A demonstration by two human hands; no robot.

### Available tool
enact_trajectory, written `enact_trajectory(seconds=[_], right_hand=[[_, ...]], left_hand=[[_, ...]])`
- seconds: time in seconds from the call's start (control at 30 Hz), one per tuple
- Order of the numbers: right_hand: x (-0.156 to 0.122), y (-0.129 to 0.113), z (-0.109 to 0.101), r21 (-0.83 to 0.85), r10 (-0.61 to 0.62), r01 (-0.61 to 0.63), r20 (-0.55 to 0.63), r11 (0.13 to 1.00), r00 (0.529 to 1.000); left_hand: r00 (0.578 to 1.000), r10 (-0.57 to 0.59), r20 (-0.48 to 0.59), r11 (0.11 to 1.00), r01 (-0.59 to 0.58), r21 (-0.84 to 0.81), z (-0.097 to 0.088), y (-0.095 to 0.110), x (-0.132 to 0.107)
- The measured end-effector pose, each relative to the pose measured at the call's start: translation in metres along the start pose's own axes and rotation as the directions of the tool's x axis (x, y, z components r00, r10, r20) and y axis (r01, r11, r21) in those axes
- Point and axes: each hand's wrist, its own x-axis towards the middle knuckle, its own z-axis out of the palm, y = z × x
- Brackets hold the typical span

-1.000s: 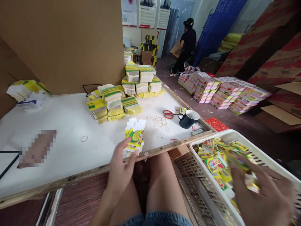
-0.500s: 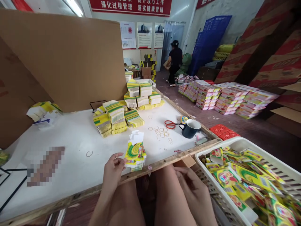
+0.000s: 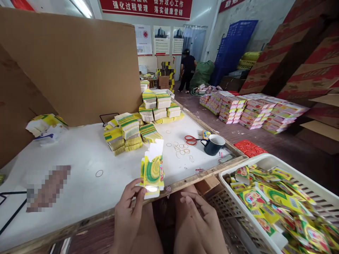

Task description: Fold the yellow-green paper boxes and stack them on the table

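My left hand [image 3: 131, 204] pinches the lower left edge of a flattened yellow-and-green carton [image 3: 153, 171] at the table's front edge. The carton's white flaps point upward, and part of its lower panel shines with glare. Over my right thigh is my right hand [image 3: 200, 215], apart from the carton. Its fingers are loosely bent and I see nothing in them. Beyond the carton stand bundled stacks of the same kind of flat cartons [image 3: 128, 128]. To the right, a white basket [image 3: 225, 183] holds many of these small cartons [image 3: 275, 197].
Rubber bands [image 3: 182, 150], red-handled scissors [image 3: 192, 140] and a dark mug [image 3: 214, 145] lie on the white table [image 3: 79, 151]. A cardboard panel [image 3: 79, 70] stands at the back left. A red stool [image 3: 250, 150], pink boxes [image 3: 254, 114] and a person [image 3: 187, 70] are beyond.
The carton in my left hand has been lifted and turned more upright. My right hand has moved left and up, nearer the carton. The person behind has moved left and turned away.
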Motion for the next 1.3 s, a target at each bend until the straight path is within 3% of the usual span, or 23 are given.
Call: enact_trajectory(seconds=[0.1,0.2,0.27,0.37,0.47,0.53,0.67,0.77,0.9,1.13,1.2,1.3], right_hand=[[-0.001,-0.006,0.013,0.185,0.059,-0.076,0.091,0.98,0.994],[-0.003,-0.008,0.018,0.296,0.063,-0.114,0.174,0.949,0.983],[-0.007,-0.005,0.02,0.335,0.058,-0.147,0.262,0.931,0.963],[-0.017,0.003,0.026,0.423,0.1,-0.276,0.394,0.863,0.914],[-0.023,0.01,0.03,0.516,0.138,-0.334,0.381,0.789,0.914],[-0.023,0.012,0.029,0.464,0.12,-0.282,0.349,0.84,0.93],[-0.019,0.012,0.023,0.245,0.058,-0.144,0.328,0.959,0.943],[-0.017,0.01,0.022,0.208,0.081,-0.147,0.297,0.967,0.952],[-0.018,0.009,0.021,0.224,0.135,-0.189,0.236,0.956,0.962],[-0.024,0.012,0.021,0.204,0.123,-0.168,0.215,0.964,0.969],[-0.026,0.012,0.023,0.17,0.097,-0.123,0.157,0.978,0.983],[-0.025,0.012,0.023,0.102,0.04,-0.053,0.12,0.993,0.992]], left_hand=[[0.998,-0.05,0.031,0.976,0.056,-0.21,0.008,0.009,-0.028],[0.976,-0.068,0.209,0.923,0.141,-0.359,0.011,0.014,-0.042],[0.937,-0.076,0.342,0.847,0.241,-0.474,0.009,0.015,-0.043],[0.893,-0.079,0.443,0.707,0.363,-0.607,0.008,0.015,-0.04],[0.842,-0.09,0.532,0.597,0.473,-0.648,0.012,0.013,-0.038],[0.824,-0.088,0.56,0.583,0.499,-0.642,0.016,0.008,-0.039],[0.813,-0.002,0.583,0.683,0.426,-0.593,0.02,-0.007,-0.039],[0.799,0.049,0.599,0.744,0.371,-0.556,0.021,-0.014,-0.041],[0.8,0.073,0.596,0.727,0.366,-0.58,0.024,-0.014,-0.043],[0.84,-0.241,0.486,0.675,0.505,-0.538,0.035,-0.009,-0.043],[0.876,-0.232,0.423,0.684,0.456,-0.569,0.038,-0.007,-0.043],[0.934,-0.215,0.286,0.772,0.342,-0.536,0.037,-0.005,-0.044]])
